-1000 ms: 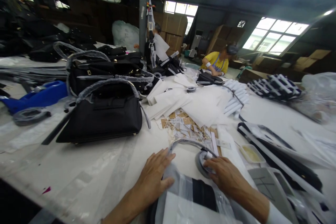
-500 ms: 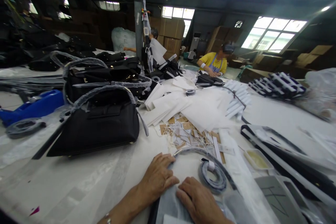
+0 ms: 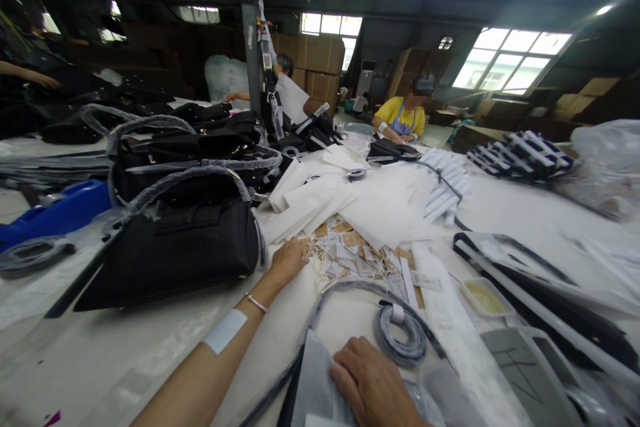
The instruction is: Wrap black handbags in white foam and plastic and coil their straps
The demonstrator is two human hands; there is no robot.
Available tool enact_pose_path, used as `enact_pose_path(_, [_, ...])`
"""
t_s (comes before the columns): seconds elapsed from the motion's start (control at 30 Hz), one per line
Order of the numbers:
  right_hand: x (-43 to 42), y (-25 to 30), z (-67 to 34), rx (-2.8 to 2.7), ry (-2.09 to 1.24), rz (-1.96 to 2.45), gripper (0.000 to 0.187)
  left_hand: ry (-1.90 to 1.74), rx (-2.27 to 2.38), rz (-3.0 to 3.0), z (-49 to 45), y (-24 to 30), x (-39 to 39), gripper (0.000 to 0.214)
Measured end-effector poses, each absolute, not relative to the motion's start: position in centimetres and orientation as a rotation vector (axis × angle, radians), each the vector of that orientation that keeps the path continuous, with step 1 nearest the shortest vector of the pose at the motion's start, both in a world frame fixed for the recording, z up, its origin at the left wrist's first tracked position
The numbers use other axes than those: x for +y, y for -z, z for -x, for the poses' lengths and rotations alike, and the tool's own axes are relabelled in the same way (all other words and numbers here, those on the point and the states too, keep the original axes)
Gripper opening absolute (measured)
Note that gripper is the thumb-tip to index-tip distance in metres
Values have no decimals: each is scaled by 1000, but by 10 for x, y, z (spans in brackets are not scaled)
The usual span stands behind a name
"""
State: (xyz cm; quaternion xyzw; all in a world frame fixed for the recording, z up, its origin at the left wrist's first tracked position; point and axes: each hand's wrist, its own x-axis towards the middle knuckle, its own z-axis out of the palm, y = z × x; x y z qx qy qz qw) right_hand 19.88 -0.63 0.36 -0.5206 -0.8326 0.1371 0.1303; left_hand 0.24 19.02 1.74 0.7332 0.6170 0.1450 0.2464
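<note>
**Both hands open, neither clamped on anything.**
The left hand (image 3: 286, 263) lies flat just beside the paper hang tags (image 3: 350, 260); the right hand (image 3: 370, 383) rests on a grey plastic sleeve (image 3: 315, 380), near a coiled strap (image 3: 400, 340).

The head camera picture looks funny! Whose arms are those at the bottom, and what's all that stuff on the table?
This picture comes from a small camera worn on a person's head, so you see what they see. The arms at the bottom are their own. Their left hand, with a bangle at the wrist, lies open beside a heap of paper tags. Their right hand rests on a grey piece in clear plastic, near a coil of plastic-wrapped strap. Neither hand seems to grip anything. The white table also holds a black handbag and white paper sheets. Farther off, a co-worker in a yellow shirt leans over the table.
</note>
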Motion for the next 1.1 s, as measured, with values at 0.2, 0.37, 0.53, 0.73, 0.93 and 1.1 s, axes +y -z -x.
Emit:
enact_pose_path(0.2, [-9, -13, -199, -2302, -549, 1552, 21, -600, 1492, -1800, 8, -39, 176, 24])
enact_pose_path(0.37, [-1, -39, -203, -2012, -617, 1389, 24, -729, 1100, -1618, 25, -77, 142, 32])
enact_pose_path(0.53, [12, -91, -194, -1727, -709, 1279, 20, -657, 787, -1522, 27, -111, 99, 42])
enact_pose_path(0.73, [8, -132, -168, -1418, -1489, 1040, 42, -582, 584, -1381, 13, -132, 65, 33])
enact_pose_path(0.93, [-7, -128, -168, -1192, -1612, 1157, 42, -752, 580, -1210, 14, -124, 52, 44])
enact_pose_path(1.1, [-15, -128, -173, -1071, -1642, 1197, 42, -863, 605, -934, 19, -105, 36, 46])
